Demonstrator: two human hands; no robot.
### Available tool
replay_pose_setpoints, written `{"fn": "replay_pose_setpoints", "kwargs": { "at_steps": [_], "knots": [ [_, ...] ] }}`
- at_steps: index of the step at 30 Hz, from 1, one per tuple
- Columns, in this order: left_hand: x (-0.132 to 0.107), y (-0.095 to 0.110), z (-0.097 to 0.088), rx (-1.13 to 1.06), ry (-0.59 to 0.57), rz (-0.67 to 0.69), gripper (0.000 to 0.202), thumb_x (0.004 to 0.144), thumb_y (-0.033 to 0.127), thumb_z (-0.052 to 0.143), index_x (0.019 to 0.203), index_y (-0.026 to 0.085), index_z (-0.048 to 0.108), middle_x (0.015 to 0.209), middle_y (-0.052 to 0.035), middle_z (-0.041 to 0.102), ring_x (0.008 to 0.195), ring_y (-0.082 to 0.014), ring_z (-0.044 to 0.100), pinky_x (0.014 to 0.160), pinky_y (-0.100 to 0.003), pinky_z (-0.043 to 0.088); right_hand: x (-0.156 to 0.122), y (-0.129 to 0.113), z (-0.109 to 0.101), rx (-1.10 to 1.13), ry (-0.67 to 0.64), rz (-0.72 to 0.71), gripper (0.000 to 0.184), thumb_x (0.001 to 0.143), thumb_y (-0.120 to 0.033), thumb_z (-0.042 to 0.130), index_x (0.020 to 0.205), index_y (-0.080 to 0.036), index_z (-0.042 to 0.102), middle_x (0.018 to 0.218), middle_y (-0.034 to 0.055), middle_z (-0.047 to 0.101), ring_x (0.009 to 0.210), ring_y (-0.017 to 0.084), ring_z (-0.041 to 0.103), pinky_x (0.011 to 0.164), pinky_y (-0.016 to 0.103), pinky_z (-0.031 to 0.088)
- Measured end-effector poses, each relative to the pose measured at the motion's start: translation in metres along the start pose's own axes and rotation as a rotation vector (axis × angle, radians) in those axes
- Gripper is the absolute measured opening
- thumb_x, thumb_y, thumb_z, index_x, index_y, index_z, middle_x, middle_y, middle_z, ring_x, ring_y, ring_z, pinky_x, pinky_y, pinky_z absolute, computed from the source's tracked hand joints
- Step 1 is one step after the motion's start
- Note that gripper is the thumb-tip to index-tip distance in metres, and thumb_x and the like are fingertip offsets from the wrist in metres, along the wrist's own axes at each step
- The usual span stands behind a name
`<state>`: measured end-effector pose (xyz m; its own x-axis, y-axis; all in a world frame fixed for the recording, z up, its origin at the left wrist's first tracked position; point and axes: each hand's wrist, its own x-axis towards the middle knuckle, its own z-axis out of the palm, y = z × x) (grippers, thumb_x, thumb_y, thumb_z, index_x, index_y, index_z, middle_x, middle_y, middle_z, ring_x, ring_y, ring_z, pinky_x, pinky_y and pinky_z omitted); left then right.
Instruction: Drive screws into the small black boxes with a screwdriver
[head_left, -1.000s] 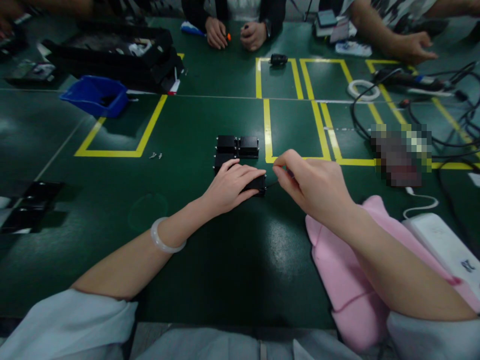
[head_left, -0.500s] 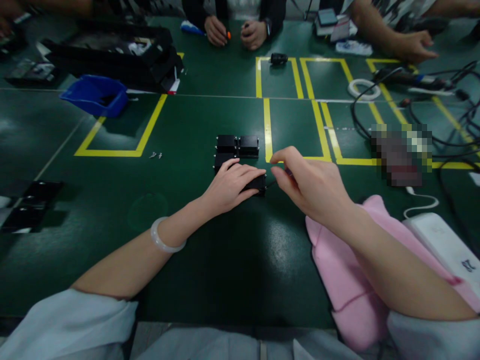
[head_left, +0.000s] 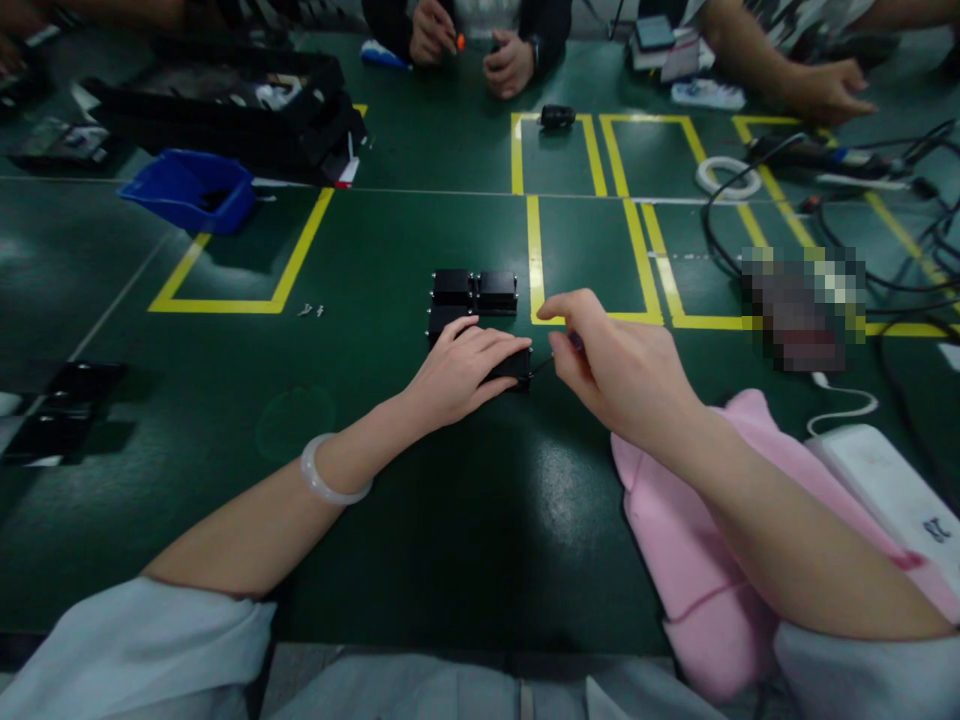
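Several small black blocks (head_left: 497,289) with silvery screws at their corners sit in a cluster on the green table. My left hand (head_left: 469,365) rests over the near ones, thumb and index finger gripping the near right block (head_left: 514,371). To the right, my right hand (head_left: 622,365) is closed on a screwdriver (head_left: 576,341). Its thin shaft runs left to the screw side of the held block; most of the handle is hidden in the fingers, and whether the tip touches a screw I cannot tell.
Loose screws (head_left: 311,311) lie left of the blocks, below a blue bin (head_left: 191,190). More black pieces (head_left: 56,410) are at far left. A pink cloth item (head_left: 697,540) and a white power bank (head_left: 892,490) lie under and beside my right forearm. Co-workers' hands (head_left: 510,65) are across the table.
My right index finger has lifted and straightened slightly away from the thumb around the screwdriver. My left hand and the blocks stay put. Across the table, a person's hand has risen a little.
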<state>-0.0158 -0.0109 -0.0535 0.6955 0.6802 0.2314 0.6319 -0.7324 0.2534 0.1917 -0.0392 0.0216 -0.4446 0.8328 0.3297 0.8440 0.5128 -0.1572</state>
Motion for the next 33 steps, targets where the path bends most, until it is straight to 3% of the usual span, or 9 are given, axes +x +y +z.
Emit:
{"fn": "replay_pose_setpoints", "kwargs": {
  "at_steps": [4,9,13,18,22,27,30,33],
  "knots": [
    [0.0,-0.0001,0.0,0.005,0.0,0.0,0.042,0.096,0.033,0.051,0.135,0.018,0.05,0.126,-0.0092,0.063,0.119,-0.0243,0.055,0.113,-0.047,0.028,-0.0003,0.0004,0.0007,-0.029,-0.027,-0.002,0.032,0.096,-0.034,0.035,0.1,-0.016,0.061,0.065,-0.0003,0.064,0.056,0.012,0.058,0.052,0.024,0.024],
    [0.0,-0.0003,0.0,-0.006,0.004,0.004,0.042,0.096,0.033,0.05,0.135,0.018,0.05,0.125,-0.0094,0.063,0.118,-0.0242,0.056,0.113,-0.048,0.028,-0.0004,0.0004,0.0007,-0.014,0.022,-0.014,0.028,0.094,-0.027,0.036,0.11,-0.017,0.058,0.066,-0.0012,0.064,0.057,0.011,0.057,0.052,0.023,0.023],
    [0.0,-0.0003,0.0003,-0.014,0.006,0.005,0.041,0.096,0.033,0.05,0.135,0.019,0.05,0.126,-0.0088,0.063,0.118,-0.0246,0.056,0.113,-0.048,0.028,-0.0002,0.0,0.0005,-0.047,-0.019,0.008,0.031,0.096,-0.034,0.035,0.098,-0.017,0.061,0.063,-0.0003,0.063,0.055,0.011,0.055,0.052,0.023,0.022],
    [0.0001,-0.0002,0.0002,-0.008,0.0,0.001,0.042,0.096,0.032,0.05,0.135,0.018,0.049,0.126,-0.0094,0.063,0.118,-0.025,0.056,0.113,-0.049,0.028,-0.0005,0.0008,0.0022,0.002,0.032,-0.014,0.028,0.094,-0.027,0.037,0.111,-0.017,0.057,0.07,-0.0006,0.066,0.058,0.01,0.057,0.052,0.022,0.024],
    [0.0,-0.0003,0.0001,-0.007,-0.004,0.0,0.041,0.096,0.032,0.049,0.135,0.019,0.05,0.126,-0.0091,0.063,0.119,-0.0254,0.056,0.113,-0.05,0.028,-0.0004,0.0005,0.0023,-0.042,0.0,0.011,0.03,0.095,-0.033,0.036,0.098,-0.017,0.061,0.062,-0.0007,0.063,0.055,0.011,0.056,0.052,0.023,0.023],
    [-0.0002,-0.0004,0.0004,-0.002,0.008,0.006,0.041,0.096,0.033,0.05,0.134,0.019,0.05,0.125,-0.0089,0.063,0.118,-0.0247,0.056,0.113,-0.048,0.028,-0.0012,0.0004,0.0027,-0.006,0.051,-0.027,0.028,0.094,-0.027,0.038,0.11,-0.017,0.058,0.071,-0.0007,0.067,0.06,0.011,0.059,0.053,0.023,0.025],
    [0.0,-0.0003,0.0006,-0.003,0.003,0.003,0.041,0.096,0.033,0.05,0.135,0.02,0.05,0.125,-0.0089,0.063,0.118,-0.0251,0.056,0.113,-0.05,0.028,-0.0009,0.0003,0.0018,-0.039,0.009,0.002,0.031,0.096,-0.035,0.037,0.101,-0.016,0.061,0.065,-0.0005,0.065,0.056,0.011,0.057,0.052,0.023,0.023],
    [0.0004,0.0,0.0003,-0.005,-0.002,-0.003,0.042,0.096,0.034,0.05,0.135,0.02,0.05,0.126,-0.0093,0.063,0.118,-0.0254,0.056,0.113,-0.05,0.028,-0.0001,-0.0001,0.0009,-0.058,-0.006,0.018,0.031,0.096,-0.032,0.035,0.099,-0.017,0.062,0.062,-0.0007,0.063,0.054,0.011,0.056,0.052,0.023,0.022]
  ]
}}
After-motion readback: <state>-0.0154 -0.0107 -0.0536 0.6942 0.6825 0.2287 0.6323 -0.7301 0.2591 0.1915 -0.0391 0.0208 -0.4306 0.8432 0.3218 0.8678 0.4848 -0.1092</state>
